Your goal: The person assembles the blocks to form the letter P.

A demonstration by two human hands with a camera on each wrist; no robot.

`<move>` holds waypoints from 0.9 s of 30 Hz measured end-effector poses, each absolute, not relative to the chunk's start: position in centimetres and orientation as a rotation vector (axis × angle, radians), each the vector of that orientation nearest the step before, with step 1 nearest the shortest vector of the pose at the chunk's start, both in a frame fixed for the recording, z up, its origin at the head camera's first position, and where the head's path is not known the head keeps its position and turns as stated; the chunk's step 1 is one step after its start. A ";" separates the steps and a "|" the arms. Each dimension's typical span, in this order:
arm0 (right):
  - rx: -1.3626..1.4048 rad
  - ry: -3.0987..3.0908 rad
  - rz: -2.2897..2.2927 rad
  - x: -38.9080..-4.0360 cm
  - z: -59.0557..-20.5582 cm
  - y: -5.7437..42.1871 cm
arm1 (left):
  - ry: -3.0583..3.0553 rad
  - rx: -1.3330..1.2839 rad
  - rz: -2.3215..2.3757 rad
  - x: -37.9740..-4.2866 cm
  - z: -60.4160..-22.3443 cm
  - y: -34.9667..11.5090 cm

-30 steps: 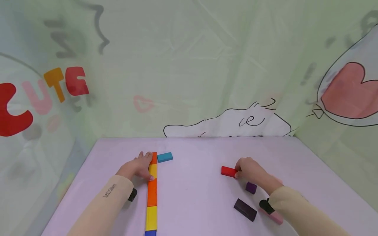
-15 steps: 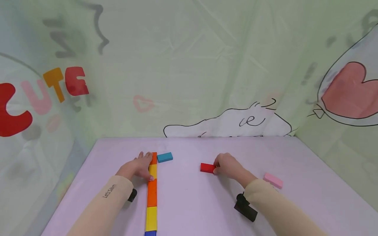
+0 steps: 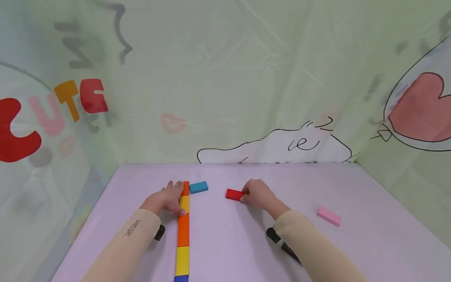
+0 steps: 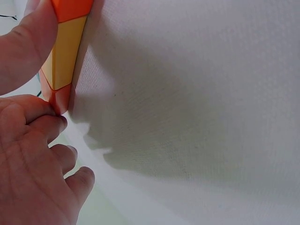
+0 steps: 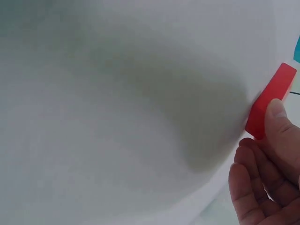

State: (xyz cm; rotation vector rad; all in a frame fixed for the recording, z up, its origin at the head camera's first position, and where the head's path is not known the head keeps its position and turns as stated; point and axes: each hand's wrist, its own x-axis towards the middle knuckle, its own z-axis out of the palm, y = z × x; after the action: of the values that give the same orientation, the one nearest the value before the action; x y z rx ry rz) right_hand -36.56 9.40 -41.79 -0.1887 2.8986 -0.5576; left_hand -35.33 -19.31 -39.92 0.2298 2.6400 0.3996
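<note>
Probably light, stiff and smooth, the red block is right of the teal block, best held by its right end, where the right hand pinches it, while the left hand, fingers loosely spread, touches the row of blocks.

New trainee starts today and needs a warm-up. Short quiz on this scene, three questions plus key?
1. True or false: the right hand pinches the red rectangular block.
2. Which block outside the straight row of orange, yellow and blue rectangular blocks lies right beside its far end?
3. Fill in, head view: the nearer yellow block lies between an orange block and a ____.

Key: 1. True. 2. Cyan rectangular block. 3. Blue block.
</note>
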 end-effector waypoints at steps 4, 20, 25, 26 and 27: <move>-0.156 2.895 -0.631 -37.1 -42.3 8.6 | 2.640 0.228 0.393 -35.4 -39.9 -19.3; -0.169 2.902 -0.730 -38.2 -42.7 5.7 | 2.640 0.224 0.388 -35.4 -40.0 -19.3; -0.155 2.897 -0.750 -38.3 -42.7 5.2 | 2.642 0.220 0.386 -35.6 -40.1 -19.4; -0.153 2.896 -0.752 -38.4 -42.7 5.1 | 2.642 0.222 0.388 -35.6 -40.1 -19.4; -0.152 2.897 -0.754 -38.4 -42.7 5.0 | 2.642 0.221 0.391 -35.6 -40.2 -19.4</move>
State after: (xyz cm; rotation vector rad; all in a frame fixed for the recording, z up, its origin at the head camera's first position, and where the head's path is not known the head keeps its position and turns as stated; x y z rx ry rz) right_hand -38.40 5.00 -42.72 -0.1520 2.8970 -0.7536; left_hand -35.57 -19.37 -40.18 0.2207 2.6417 0.3911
